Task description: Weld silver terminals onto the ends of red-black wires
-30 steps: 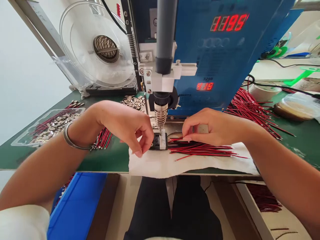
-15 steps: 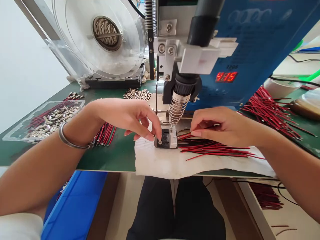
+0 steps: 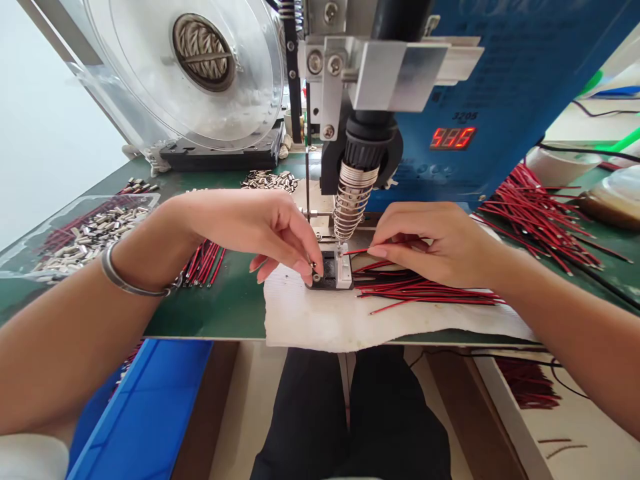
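My right hand (image 3: 425, 243) pinches a red wire (image 3: 356, 252) between thumb and fingertips. The wire's far end reaches the white block (image 3: 344, 268) on a small black fixture (image 3: 329, 267), right under the soldering iron's tip (image 3: 341, 245). At the fixture's left end, my left hand (image 3: 280, 237) has thumb and forefinger closed together by a small round metal piece; what they grip, if anything, is too small to make out. Below my right hand lies a pile of red and black wires (image 3: 430, 291) on a white cloth (image 3: 320, 323).
A blue soldering machine (image 3: 500, 87) stands behind my hands. To the left are a clear tray (image 3: 20, 270) of small metal connectors, a wire bundle (image 3: 203, 263) and a loose connector heap (image 3: 270, 180). More red wires (image 3: 540, 213) lie at right, beside cups.
My right hand has brought the red wire up from the pile, its end now at the white block. My left fingers have drawn closer together at the fixture. The view has shifted slightly.
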The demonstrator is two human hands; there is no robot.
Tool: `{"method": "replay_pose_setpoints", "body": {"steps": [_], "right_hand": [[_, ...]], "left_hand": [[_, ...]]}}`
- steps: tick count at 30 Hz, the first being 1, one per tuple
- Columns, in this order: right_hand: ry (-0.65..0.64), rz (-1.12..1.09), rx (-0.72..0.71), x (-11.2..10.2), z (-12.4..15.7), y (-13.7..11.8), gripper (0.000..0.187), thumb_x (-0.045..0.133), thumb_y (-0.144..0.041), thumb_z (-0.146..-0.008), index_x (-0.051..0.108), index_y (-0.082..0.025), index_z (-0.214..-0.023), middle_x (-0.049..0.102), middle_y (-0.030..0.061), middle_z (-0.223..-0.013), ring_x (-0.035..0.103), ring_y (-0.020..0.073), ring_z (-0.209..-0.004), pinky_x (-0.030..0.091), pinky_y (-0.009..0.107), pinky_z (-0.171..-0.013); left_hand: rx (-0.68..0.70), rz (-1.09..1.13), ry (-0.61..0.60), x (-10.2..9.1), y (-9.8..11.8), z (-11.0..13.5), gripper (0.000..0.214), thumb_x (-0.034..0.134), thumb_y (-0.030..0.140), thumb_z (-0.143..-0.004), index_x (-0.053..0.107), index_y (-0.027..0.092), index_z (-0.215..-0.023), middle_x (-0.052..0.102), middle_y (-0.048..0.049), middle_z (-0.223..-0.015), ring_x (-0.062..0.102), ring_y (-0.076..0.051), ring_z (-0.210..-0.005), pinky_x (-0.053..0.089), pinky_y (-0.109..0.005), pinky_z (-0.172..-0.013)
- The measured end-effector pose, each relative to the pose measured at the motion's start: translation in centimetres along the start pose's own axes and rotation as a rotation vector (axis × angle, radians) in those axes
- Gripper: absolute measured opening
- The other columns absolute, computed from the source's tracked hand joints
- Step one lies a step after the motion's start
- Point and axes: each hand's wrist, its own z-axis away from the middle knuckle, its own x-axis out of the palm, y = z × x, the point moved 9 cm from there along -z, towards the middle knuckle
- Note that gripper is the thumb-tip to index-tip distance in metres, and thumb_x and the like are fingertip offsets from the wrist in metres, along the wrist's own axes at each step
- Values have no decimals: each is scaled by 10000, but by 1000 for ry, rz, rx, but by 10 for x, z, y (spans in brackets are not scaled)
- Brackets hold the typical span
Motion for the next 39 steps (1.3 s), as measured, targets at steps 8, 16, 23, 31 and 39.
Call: {"method": "replay_pose_setpoints", "body": {"steps": [8,16,23,31,39], "right_hand": [[-6,24,9,2,1,-4,240,555,-372,-993,741,-243,-911,689,39,-816,578,167,-652,444,334,-644],[-13,50,-12,3,3,-10,244,525,-318,-996,739,-235,-915,718,55,-863,631,185,-712,448,336,-664],[27,138,28,3,2,-12,261,523,-380,-1001,713,-252,-878,687,42,-783,585,185,-652,410,345,-634],[-5,138,-3,7,2,-15,278,498,-348,-1012,736,-236,-921,675,32,-753,547,166,-597,406,336,-624],[-3,119,4,5,2,-15,275,500,-340,-1014,746,-240,-941,684,46,-818,584,175,-649,392,336,-635]], "left_hand": [[-11,-119,49,-6,-4,0,165,693,322,-914,831,234,-925,793,-7,-741,635,-85,-460,451,-162,-452],[45,-130,103,-4,5,-2,209,622,281,-942,794,184,-872,760,-21,-713,611,-90,-505,477,-180,-498],[130,-235,173,-6,13,-2,211,580,243,-950,758,184,-853,757,-26,-751,625,-100,-576,470,-183,-520],[223,-240,199,-2,19,-6,246,599,227,-946,713,177,-734,676,-1,-589,528,-86,-487,405,-206,-469],[244,-216,211,-2,20,-6,178,606,211,-930,691,171,-778,727,-18,-684,580,-99,-559,444,-215,-520]]}}
